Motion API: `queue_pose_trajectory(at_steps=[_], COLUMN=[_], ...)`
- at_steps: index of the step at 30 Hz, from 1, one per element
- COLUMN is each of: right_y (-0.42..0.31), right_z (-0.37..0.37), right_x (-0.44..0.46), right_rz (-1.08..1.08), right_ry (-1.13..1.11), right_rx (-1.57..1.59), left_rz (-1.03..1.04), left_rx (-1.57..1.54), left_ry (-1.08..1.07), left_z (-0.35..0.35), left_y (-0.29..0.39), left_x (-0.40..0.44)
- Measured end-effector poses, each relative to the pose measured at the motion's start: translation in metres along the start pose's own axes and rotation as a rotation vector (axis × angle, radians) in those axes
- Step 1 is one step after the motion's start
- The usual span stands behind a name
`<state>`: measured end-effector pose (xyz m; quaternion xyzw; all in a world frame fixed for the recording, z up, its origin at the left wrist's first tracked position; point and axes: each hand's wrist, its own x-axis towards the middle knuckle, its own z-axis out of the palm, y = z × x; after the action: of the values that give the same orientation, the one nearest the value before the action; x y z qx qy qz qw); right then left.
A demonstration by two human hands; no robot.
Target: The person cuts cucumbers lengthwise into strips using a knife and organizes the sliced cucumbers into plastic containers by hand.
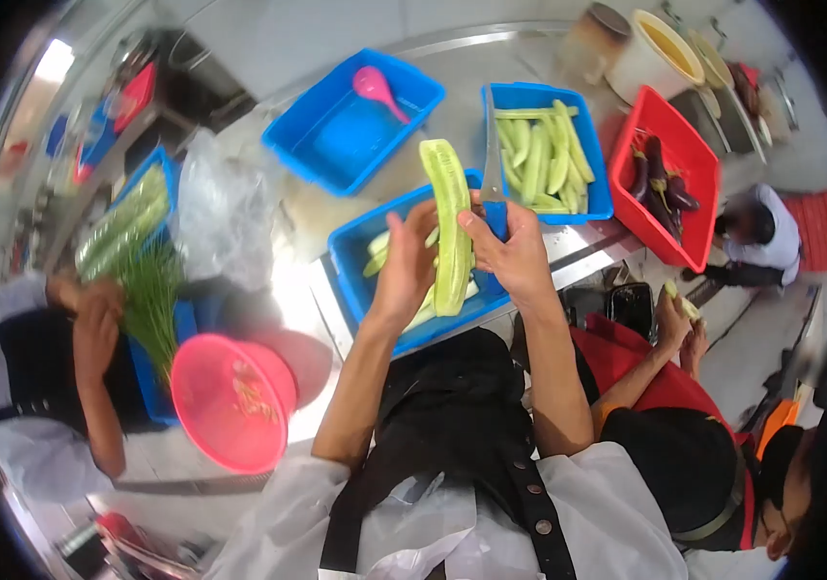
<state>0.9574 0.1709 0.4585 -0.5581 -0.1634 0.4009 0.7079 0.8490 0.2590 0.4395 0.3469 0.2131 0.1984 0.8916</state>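
My left hand [406,269] is closed on a long, pale green cucumber half [451,227], its seeded cut face turned up towards me. In my right hand [515,256] is a knife [494,184] with a blue handle, its blade pointing away from me; the right thumb rests by the cucumber's edge. Beneath both hands sits a blue basin [350,253] with more pale green pieces, partly hidden. Just beyond my right hand, a second blue basin [599,198] holds several long cut pieces [541,159].
A blue basin [312,126] with a pink ladle [375,89] stands at the back. Eggplants [660,184] lie in a red basin [701,217] to the right. A pink bowl [210,406] and plastic bag [225,213] are leftward. Co-workers' hands [94,324] [676,329] work on both sides.
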Motion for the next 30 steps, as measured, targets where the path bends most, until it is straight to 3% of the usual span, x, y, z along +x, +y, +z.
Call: queue_pose_trajectory(at_steps=[4,6,8,10,13,16,20,30], right_y=[0.003,0.007,0.008,0.009,0.043,0.055,0.066,0.08], right_z=[0.032,0.03,0.032,0.037,0.058,0.066,0.073,0.078], right_x=[-0.01,-0.012,-0.037,-0.071,-0.111,-0.123,-0.12,-0.115], right_rz=[-0.181,-0.737,-0.62,-0.175,-0.259,-0.387,-0.45,-0.557], right_ry=[-0.008,0.207,0.172,0.082,0.093,-0.046,-0.018,0.054], right_rx=[-0.381,-0.829,-0.823,-0.541,-0.506,-0.61,-0.747,-0.796], left_rz=[0.013,-0.008,0.063,0.112,0.246,0.331,0.31,0.275], left_rx=[0.006,-0.157,-0.368,-0.428,-0.544,-0.582,-0.675,-0.773], left_ry=[-0.069,0.012,0.034,0.063,0.006,0.002,0.123,0.188], left_z=[-0.006,-0.007,-0.015,-0.02,-0.023,-0.015,-0.006,-0.011], left_y=[0.006,0.01,0.02,0.031,0.043,0.052,0.057,0.056], left_x=[-0.002,-0.012,-0.019,-0.02,-0.022,-0.031,-0.038,-0.046])
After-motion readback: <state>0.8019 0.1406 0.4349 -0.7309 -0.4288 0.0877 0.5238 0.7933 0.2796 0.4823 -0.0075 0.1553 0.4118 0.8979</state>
